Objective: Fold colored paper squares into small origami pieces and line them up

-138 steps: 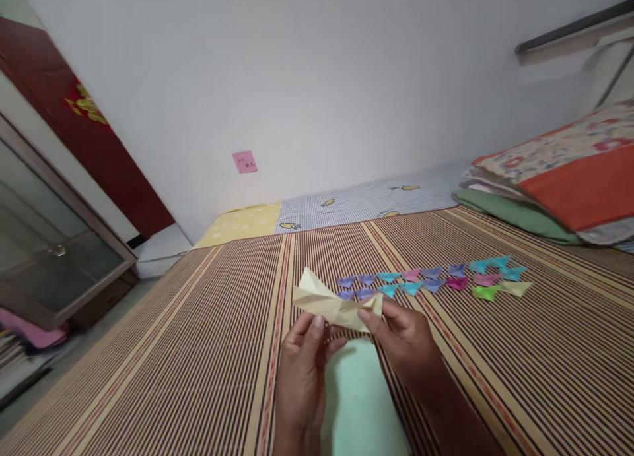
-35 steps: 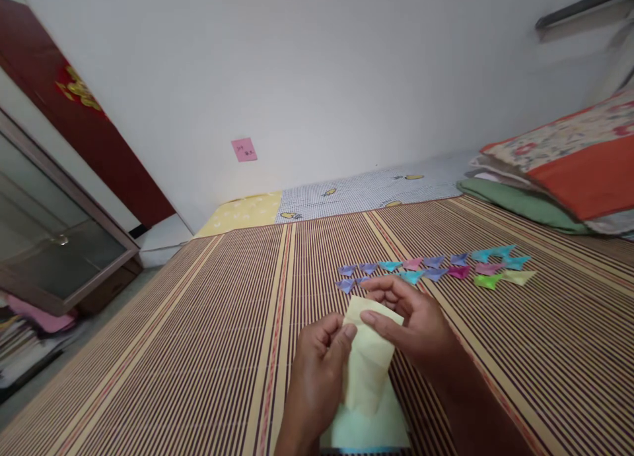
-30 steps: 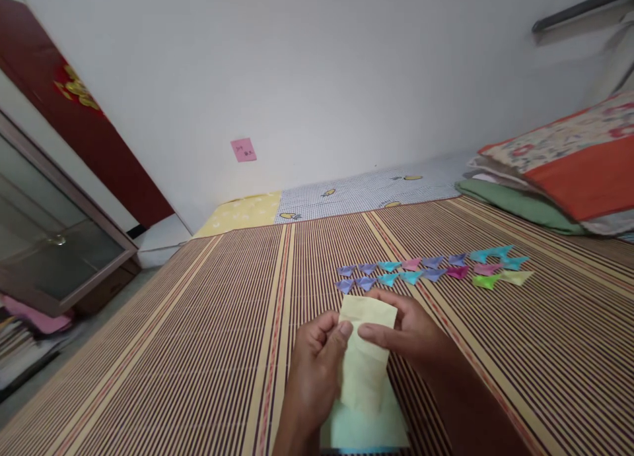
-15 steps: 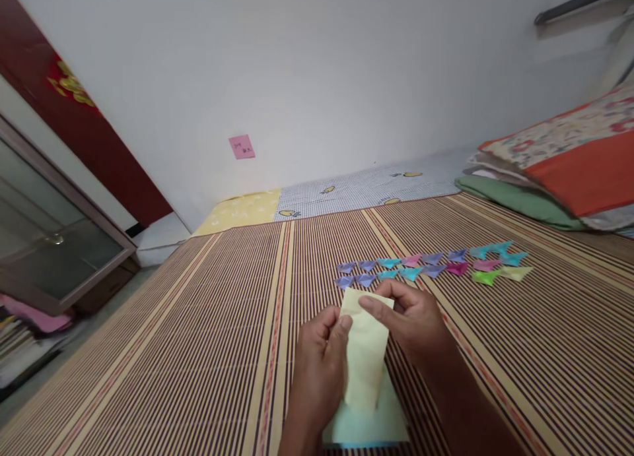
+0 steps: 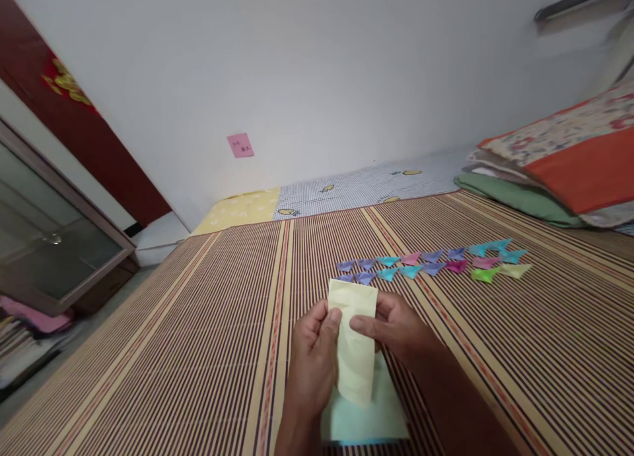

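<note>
A pale yellow sheet of paper [image 5: 355,370], long and narrow with faint creases, is held up between both hands. My left hand [image 5: 314,357] pinches its left edge, thumb on the front face. On the right edge, my right hand [image 5: 399,327] grips it with the thumb across the front and the fingers behind, partly hidden. Under it, a pale green sheet [image 5: 366,423] with a blue edge below lies on the striped mat [image 5: 222,350]. Beyond the hands sit two rows of small folded paper shapes [image 5: 410,271] in purple, blue, pink, green and yellow.
Folded bedding with an orange and floral cover [image 5: 584,159] is piled at the right. A pink note [image 5: 240,145] is stuck on the white wall [image 5: 347,66]. At the left stand a glass-fronted cabinet [image 5: 54,225] and stacked books or papers [image 5: 20,350].
Both hands have shifted slightly left with the yellow paper, which now stands straighter. My right thumb has moved down from near the top edge to lower on the sheet.
</note>
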`<state>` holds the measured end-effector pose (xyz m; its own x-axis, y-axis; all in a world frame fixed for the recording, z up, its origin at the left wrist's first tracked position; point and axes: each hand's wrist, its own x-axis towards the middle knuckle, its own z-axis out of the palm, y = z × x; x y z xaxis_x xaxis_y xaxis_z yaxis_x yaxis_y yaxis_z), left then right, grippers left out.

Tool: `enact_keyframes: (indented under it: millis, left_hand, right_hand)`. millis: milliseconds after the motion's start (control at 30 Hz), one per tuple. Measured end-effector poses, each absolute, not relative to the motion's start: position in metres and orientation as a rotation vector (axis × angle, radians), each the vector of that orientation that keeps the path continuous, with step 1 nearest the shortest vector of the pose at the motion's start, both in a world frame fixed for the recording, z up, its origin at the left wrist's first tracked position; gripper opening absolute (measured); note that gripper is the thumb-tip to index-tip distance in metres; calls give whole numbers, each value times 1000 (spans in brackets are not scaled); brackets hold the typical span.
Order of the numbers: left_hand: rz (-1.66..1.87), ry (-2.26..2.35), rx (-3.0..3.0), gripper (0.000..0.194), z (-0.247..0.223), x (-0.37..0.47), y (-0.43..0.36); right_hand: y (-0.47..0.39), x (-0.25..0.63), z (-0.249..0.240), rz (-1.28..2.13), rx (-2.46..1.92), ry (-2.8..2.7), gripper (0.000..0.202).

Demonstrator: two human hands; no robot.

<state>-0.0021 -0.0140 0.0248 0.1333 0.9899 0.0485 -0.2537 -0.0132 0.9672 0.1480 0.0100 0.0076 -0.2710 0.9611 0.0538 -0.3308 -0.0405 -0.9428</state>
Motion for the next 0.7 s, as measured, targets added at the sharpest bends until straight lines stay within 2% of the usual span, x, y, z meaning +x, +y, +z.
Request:
enact_keyframes:
  millis: [200, 300, 500, 700]
  left_hand:
    - [1355, 1203, 1329, 34, 24, -2, -15]
    - [1433, 1352, 1453, 39, 23, -1, -16]
    - [1371, 1236, 1349, 34, 17, -2, -15]
    - [1307, 1150, 1337, 40, 19, -1, -17]
  right_hand:
    - [5, 140, 17, 1334, -936, -1241, 36]
    - [2, 138, 20, 1346, -922, -1250, 33]
    - [2, 145, 17, 1520, -835, -1246, 37]
    - [3, 156, 17, 1505, -845, -1229, 33]
